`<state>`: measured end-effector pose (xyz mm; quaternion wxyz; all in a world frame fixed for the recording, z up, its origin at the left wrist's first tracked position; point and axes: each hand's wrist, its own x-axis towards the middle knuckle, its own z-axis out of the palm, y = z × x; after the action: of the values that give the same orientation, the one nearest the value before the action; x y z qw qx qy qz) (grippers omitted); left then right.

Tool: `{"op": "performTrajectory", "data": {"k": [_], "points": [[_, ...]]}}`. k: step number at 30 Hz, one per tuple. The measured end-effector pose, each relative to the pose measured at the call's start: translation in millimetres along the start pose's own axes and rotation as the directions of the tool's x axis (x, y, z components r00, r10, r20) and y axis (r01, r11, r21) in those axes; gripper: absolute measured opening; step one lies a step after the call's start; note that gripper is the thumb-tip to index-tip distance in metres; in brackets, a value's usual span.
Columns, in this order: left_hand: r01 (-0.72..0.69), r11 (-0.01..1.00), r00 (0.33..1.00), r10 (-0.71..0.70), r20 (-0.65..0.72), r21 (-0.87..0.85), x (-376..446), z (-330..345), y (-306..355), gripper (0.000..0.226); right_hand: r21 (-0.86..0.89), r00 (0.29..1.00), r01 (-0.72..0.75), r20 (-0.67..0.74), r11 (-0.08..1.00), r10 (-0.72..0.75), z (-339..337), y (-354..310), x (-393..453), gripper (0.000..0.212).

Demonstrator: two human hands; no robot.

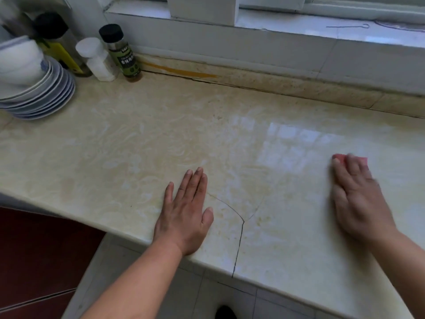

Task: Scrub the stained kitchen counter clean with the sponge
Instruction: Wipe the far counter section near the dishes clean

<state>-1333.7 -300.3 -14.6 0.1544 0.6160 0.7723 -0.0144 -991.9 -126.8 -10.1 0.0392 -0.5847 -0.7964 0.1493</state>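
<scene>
My left hand lies flat, fingers straight, on the counter near its front edge. At 3 o'clock from it, my right hand presses the pink sponge; blurred, fingers extended.

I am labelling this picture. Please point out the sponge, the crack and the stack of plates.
sponge (340, 158): head view, pink corner showing beyond the right hand's fingers.
crack (239, 242): head view, dark line near the counter's front edge.
plates (46, 97): head view, rims of the stack.
</scene>
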Motion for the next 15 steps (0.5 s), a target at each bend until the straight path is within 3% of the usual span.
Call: {"op": "performTrajectory", "data": {"k": [3, 7, 10, 15], "points": [[0.002, 1.000, 1.000, -0.002, 0.003, 0.004, 0, 2, 0, 0.082, -0.012, 0.995, -0.095, -0.038, 0.995, 0.094, 18, -19, -23, 0.075], [-0.002, 1.000, 1.000, 0.001, -0.017, -0.026, 0, 2, -1, 0.081, 0.078, 0.973, 0.222, 0.042, 0.972, -0.225, 45, -113, -72, 0.072], [-0.020, 0.993, 0.998, 0.014, -0.054, -0.119, 0, 3, -5, 0.081, 0.111, 0.858, 0.488, 0.122, 0.866, -0.499, 67, -181, -126, 0.075], [-0.072, 0.973, 0.992, 0.049, -0.113, -0.217, 2, 8, -14, 0.078, 0.105, 0.821, 0.546, 0.132, 0.831, -0.556, 83, -193, -153, 0.076]]}}
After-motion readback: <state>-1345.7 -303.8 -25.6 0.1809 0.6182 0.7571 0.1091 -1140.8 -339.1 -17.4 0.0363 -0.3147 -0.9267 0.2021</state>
